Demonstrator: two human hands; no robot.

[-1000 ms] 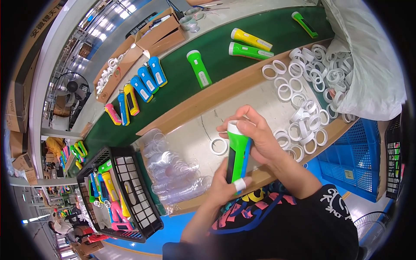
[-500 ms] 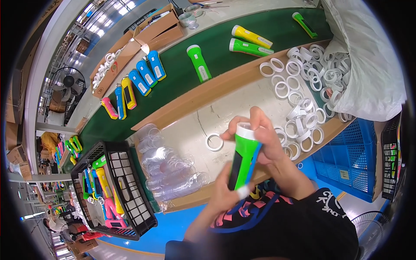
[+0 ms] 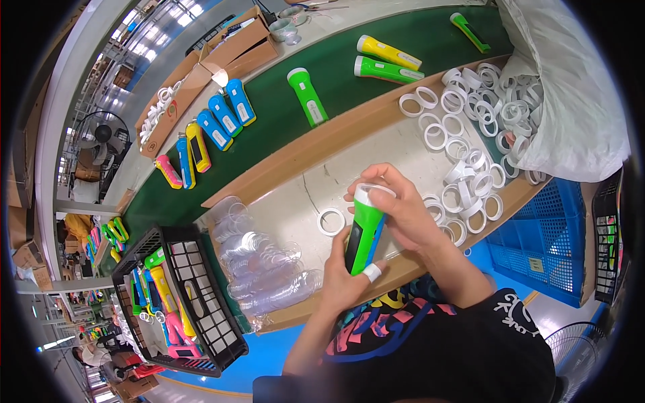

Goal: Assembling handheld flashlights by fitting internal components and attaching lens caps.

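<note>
A green flashlight [image 3: 366, 232] with a white head ring and a black side panel is held upright, slightly tilted, over the cardboard tray [image 3: 269, 166]. My left hand [image 3: 344, 281] is closed around its lower body; one finger has a white wrap. My right hand [image 3: 408, 213] grips the white head at the top, thumb across its front edge and fingers behind. A single white ring [image 3: 330, 221] lies on the tray floor just left of the flashlight. Clear round lenses [image 3: 275, 269] are heaped at the tray's left end, and many white rings [image 3: 458, 149] at its right.
Beyond the tray, a green belt [image 3: 269, 138] carries green, yellow, blue and pink flashlights. A black crate [image 3: 208, 295] of flashlights stands at left. To the right are a white sack [image 3: 571, 101] over the rings and a blue crate [image 3: 537, 235]. An open carton [image 3: 168, 111] sits behind the belt.
The flashlight and both hands have shifted slightly left. My right hand's fingers have moved from pinching the rim to wrapping around the head.
</note>
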